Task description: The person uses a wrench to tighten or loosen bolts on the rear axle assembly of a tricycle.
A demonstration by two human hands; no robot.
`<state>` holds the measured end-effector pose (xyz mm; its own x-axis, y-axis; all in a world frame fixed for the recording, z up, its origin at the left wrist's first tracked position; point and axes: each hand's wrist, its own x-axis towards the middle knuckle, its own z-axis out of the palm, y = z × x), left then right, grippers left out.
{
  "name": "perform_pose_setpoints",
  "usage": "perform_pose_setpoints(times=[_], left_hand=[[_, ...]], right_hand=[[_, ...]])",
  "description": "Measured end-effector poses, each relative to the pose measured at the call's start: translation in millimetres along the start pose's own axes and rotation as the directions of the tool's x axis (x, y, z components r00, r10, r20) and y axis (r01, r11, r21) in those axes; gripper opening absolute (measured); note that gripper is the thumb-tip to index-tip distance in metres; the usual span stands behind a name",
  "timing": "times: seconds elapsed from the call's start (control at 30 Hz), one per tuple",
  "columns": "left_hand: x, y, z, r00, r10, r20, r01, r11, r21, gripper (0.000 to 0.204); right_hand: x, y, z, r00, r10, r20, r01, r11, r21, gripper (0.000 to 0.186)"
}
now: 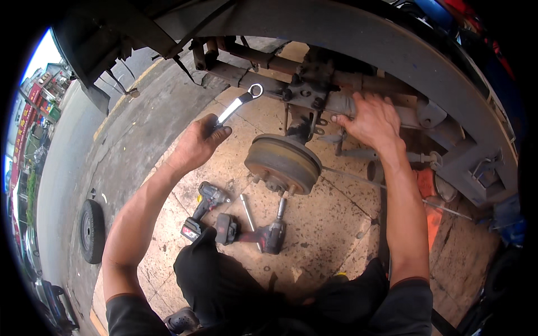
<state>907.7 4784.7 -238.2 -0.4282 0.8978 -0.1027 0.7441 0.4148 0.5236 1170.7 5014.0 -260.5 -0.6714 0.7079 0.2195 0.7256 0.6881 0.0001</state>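
My left hand [197, 144] is closed around the handle of a ring spanner [228, 112]. The spanner's ring end points up and to the right, just short of the leaf spring [260, 83] under the vehicle. My right hand [374, 119] lies over the spring to the right of the clamp plate [305, 94], fingers draped over the top and thumb spread to the left. Below the plate, between my hands, sits a rusty brake drum [283, 161] with its wheel studs showing. No tool is in my right hand.
Two cordless impact wrenches [212, 197] [273, 235] lie on the tiled floor [330, 241] before my knees, with a metal bar [246, 211] between them. The vehicle's frame rail [358, 28] arches overhead. A tyre [91, 231] is at the left by the road.
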Motion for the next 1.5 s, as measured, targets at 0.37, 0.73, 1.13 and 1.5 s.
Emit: perform_pose_setpoints(times=[0.37,0.73,1.13,1.5], left_hand=[[97.2,10.7,-6.2,0.89,0.429,-0.153,-0.213,0.689,0.693,0.027],[141.2,10.9,-15.9,0.859,0.512,0.008,-0.328,0.538,0.776,0.021],[155.5,6.9,-11.4,0.832,0.555,0.003,-0.372,0.554,0.744,0.012],[124.5,5.4,-3.5,0.829,0.553,-0.083,-0.295,0.558,0.776,0.018]], right_hand=[[1.5,0.8,7.4,0.996,-0.028,-0.087,0.027,1.0,-0.01,0.07],[1.9,2.5,12.6,0.986,-0.044,-0.162,0.041,0.999,-0.024,0.068],[3.7,-0.4,3.2,0.997,-0.009,-0.072,0.005,0.999,-0.045,0.067],[1.4,2.4,8.0,0.991,-0.02,-0.134,0.022,1.0,0.012,0.068]])
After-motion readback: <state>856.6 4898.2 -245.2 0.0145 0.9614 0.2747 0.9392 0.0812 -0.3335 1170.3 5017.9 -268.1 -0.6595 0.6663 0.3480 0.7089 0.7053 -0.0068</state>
